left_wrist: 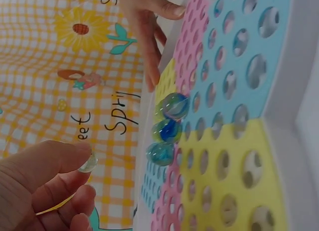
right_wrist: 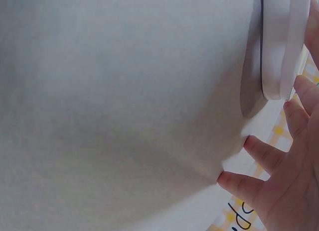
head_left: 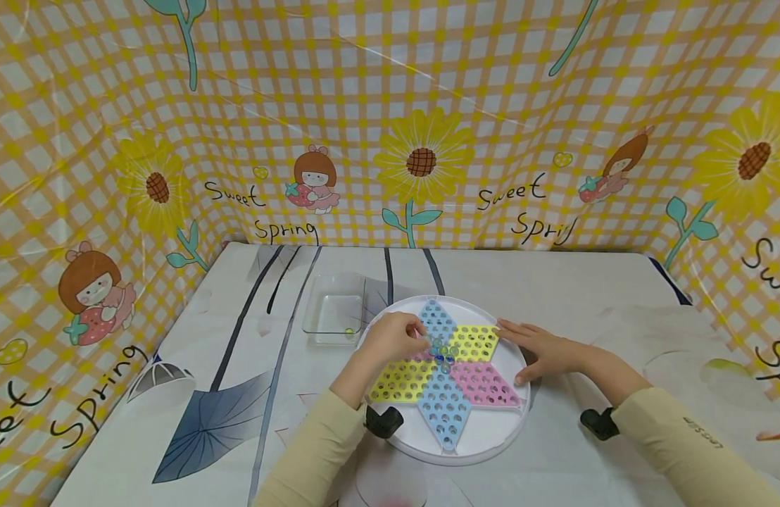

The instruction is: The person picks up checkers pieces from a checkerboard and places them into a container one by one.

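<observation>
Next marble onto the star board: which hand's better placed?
Left, I'd say: the left hand pinches a marble near the clustered marbles on the star board. The right hand, fingers spread, is at the board's right edge.

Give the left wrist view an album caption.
Left hand pinching a clear glass marble near bluish glass marbles on a pink, yellow and blue perforated plastic board.

Left sleeve, bottom centre of the head view: pale beige, close-fitting, ending near the wrist. Right sleeve, lower right: same colour, bearing small dark lettering, not clearly legible. Left camera, lower centre, and right camera, lower right: black, compact, rounded. Left hand and right hand: bare.
</observation>
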Demonstrator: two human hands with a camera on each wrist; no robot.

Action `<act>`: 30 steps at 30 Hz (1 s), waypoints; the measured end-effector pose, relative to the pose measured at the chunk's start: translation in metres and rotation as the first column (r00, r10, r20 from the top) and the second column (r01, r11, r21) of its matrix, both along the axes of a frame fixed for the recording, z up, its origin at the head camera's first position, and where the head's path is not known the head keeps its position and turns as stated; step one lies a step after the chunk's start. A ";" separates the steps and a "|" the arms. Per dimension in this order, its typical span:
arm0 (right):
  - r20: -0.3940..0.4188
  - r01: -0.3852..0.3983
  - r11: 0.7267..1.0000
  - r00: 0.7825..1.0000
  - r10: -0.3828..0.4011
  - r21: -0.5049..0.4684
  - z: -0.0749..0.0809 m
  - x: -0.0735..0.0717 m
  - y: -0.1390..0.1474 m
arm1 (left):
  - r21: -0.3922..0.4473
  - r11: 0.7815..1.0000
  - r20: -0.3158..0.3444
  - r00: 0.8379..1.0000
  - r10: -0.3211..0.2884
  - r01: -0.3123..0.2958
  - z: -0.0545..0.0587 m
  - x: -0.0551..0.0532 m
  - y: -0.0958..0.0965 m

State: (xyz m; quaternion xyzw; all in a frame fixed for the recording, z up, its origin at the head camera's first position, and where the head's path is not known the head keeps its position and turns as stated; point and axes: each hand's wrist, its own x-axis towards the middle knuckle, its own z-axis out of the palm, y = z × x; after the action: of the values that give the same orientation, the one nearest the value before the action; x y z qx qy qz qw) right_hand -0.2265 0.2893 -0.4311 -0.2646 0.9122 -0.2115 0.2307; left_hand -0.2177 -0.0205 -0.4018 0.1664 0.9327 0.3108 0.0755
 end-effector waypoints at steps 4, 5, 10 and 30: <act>-0.003 -0.001 1.000 1.000 0.001 -0.002 -0.001 -0.001 0.000 | 0.028 1.000 0.003 1.000 -0.006 0.005 0.006 -0.004 -0.004; -0.004 -0.002 1.000 1.000 0.002 -0.001 -0.001 -0.001 0.000 | 0.042 0.999 0.013 1.000 -0.003 0.002 0.008 -0.005 -0.006; -0.008 -0.003 1.000 1.000 0.003 -0.002 0.000 -0.001 0.000 | 0.076 0.997 0.025 1.000 0.000 -0.002 0.017 -0.010 -0.014; 0.006 0.003 1.000 1.000 -0.003 -0.012 -0.002 -0.001 0.000 | 0.065 0.989 -0.036 0.990 0.133 -0.131 0.035 -0.037 -0.065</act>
State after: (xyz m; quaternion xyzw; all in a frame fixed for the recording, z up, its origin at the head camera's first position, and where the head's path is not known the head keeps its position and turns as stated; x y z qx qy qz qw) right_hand -0.2271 0.2890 -0.4329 -0.2638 0.9107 -0.2179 0.2316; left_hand -0.2547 -0.0856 -0.3665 0.1127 0.9329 0.3408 0.0308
